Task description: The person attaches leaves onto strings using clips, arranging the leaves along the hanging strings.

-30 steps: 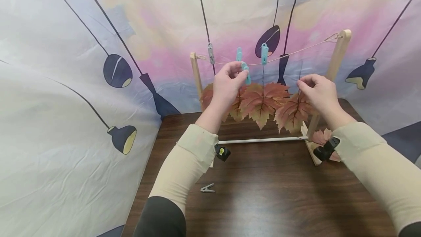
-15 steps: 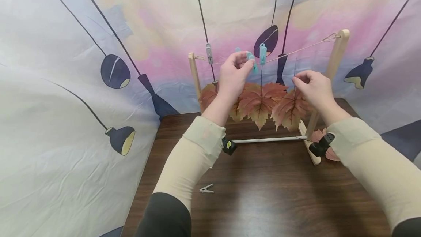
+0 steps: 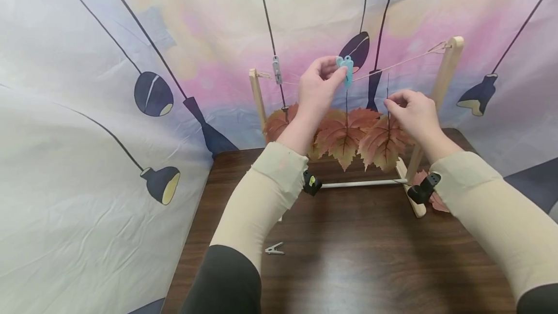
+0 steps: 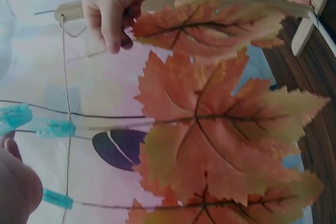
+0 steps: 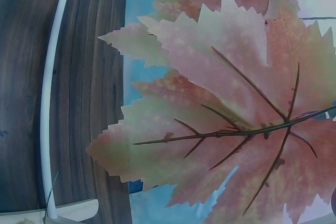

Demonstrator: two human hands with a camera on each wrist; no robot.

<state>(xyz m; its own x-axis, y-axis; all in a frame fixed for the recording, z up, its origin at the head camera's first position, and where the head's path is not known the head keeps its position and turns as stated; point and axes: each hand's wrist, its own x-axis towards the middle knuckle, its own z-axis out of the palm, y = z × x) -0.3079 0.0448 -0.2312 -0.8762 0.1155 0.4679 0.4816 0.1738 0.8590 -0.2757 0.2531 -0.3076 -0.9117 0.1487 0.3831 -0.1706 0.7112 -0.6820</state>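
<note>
My left hand (image 3: 317,86) pinches a light blue clothespin (image 4: 14,118) close in front of the string (image 4: 66,87). In the head view it overlaps another blue clothespin (image 3: 348,77), which clips a hanging leaf (image 3: 346,134) by its stem. A further blue clothespin (image 4: 58,199) sits along the string, partly behind my left hand. To the right, my right hand (image 3: 414,113) pinches the thin upright stem of an orange-red maple leaf (image 3: 384,145). This stem's tip rises above the fingers, below the string. The leaf's veined face (image 5: 226,156) fills much of the right wrist view.
Wooden posts (image 3: 445,79) carry the string at both ends, joined low down by a white rod (image 3: 362,184). A grey clothespin (image 3: 277,70) clips the string at left; another grey clothespin (image 3: 274,249) lies on the brown table (image 3: 348,256). A pinkish leaf (image 3: 437,202) lies by the right foot.
My left hand has moved right and up with the blue clothespin, toward the clothespin on the string. My right hand has shifted slightly left and up with the leaf stem.
</note>
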